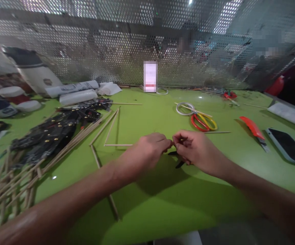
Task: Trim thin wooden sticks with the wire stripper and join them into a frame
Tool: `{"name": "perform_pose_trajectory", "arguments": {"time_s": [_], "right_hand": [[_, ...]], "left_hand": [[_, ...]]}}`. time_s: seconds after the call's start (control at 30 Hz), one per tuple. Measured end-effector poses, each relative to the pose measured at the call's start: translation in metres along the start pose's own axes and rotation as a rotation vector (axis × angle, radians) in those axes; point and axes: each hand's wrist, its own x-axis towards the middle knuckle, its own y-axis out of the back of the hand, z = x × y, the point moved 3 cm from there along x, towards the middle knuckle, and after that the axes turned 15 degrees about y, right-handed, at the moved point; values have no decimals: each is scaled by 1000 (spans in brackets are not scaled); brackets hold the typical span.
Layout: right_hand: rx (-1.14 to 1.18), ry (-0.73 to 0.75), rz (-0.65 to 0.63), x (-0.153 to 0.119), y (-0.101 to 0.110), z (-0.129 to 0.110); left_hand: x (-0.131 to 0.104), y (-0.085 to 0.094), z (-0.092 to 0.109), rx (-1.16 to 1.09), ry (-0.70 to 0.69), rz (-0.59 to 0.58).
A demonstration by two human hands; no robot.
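My left hand (152, 149) is closed, its fingertips pinched at the right end of a joined wooden stick frame (118, 145); the pinched spot itself is covered by the fingers. Touching or almost touching it, my right hand (192, 148) has thumb and forefinger pressed together on something too small to make out. Two dark pointed tips (180, 164) stick out from under the right hand, the rest of that object hidden. The frame's sticks meet at a peak further back, and another stick (106, 183) runs toward the front edge, passing beneath my left forearm.
Scissors (200, 122) and a tape roll (185, 109) lie behind my right hand. An orange cutter (253, 128) and a phone (290, 146) are at right. Loose sticks (68, 146) and black packets (53, 136) cover the left. Another phone (150, 76) stands against the mesh.
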Motion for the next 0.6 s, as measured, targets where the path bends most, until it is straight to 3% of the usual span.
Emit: {"name": "perform_pose_trajectory", "arguments": {"time_s": [0.17, 0.27, 0.4, 0.47, 0.53, 0.6], "right_hand": [[-469, 539, -9, -4, 4, -7], [-617, 672, -80, -6, 6, -10], [-682, 753, -90, -6, 4, -8], [-627, 744, -33, -6, 2, -6], [-524, 649, 43, -4, 1, -4], [-360, 454, 87, -1, 1, -2]], "left_hand": [[3, 4, -5, -213, 64, -48], [5, 8, -7, -326, 116, -126], [7, 12, -8, -410, 198, -200], [7, 11, -8, -407, 194, -186], [8, 10, -8, -357, 132, -129], [7, 9, -7, -253, 49, -75]]}}
